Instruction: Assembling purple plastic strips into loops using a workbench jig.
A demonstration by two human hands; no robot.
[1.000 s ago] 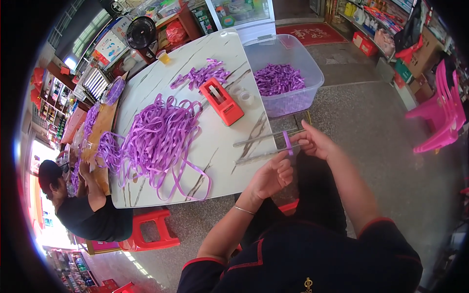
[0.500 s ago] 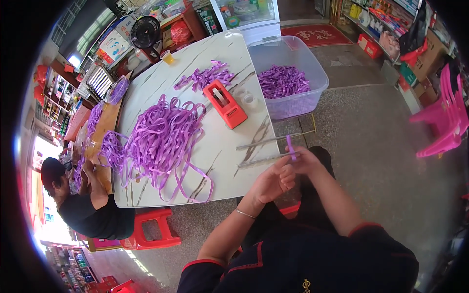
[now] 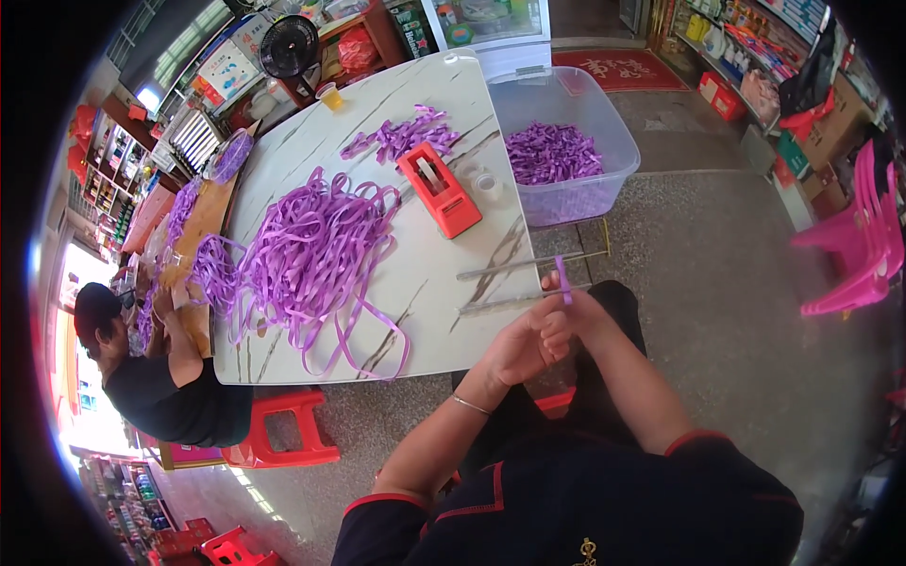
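Observation:
A short purple ribbon [image 3: 563, 275] runs across two thin metal rods [image 3: 505, 268] that reach out past the table's right edge. My right hand [image 3: 585, 319] is closed at the ribbon's near end, with part of its fingers hidden. Beside it, my left hand [image 3: 530, 347] has its fingers curled in by the nearer rod; what they grip, if anything, is hidden. On the marble-patterned table [image 3: 444, 330] lies a big tangled heap of purple ribbon [image 3: 307, 255], one long loop trailing toward me. A red tape dispenser [image 3: 440, 193] stands to its right, next to clear tape rolls [image 3: 486, 186].
Beyond the table's right edge, a clear plastic bin [image 3: 590, 200] holds many short purple pieces. A smaller ribbon pile [image 3: 401, 137] and a cup of yellow liquid [image 3: 329, 97] sit farther back. At left, another person [image 3: 175, 377] handles ribbon near a red stool [image 3: 283, 429]. Pink chairs [image 3: 864, 236] stand right.
The view has shifted slightly. My right hand has moved a little along the ribbon, with a fingertip now showing beside it between the rods. My left hand stays curled in about the same place.

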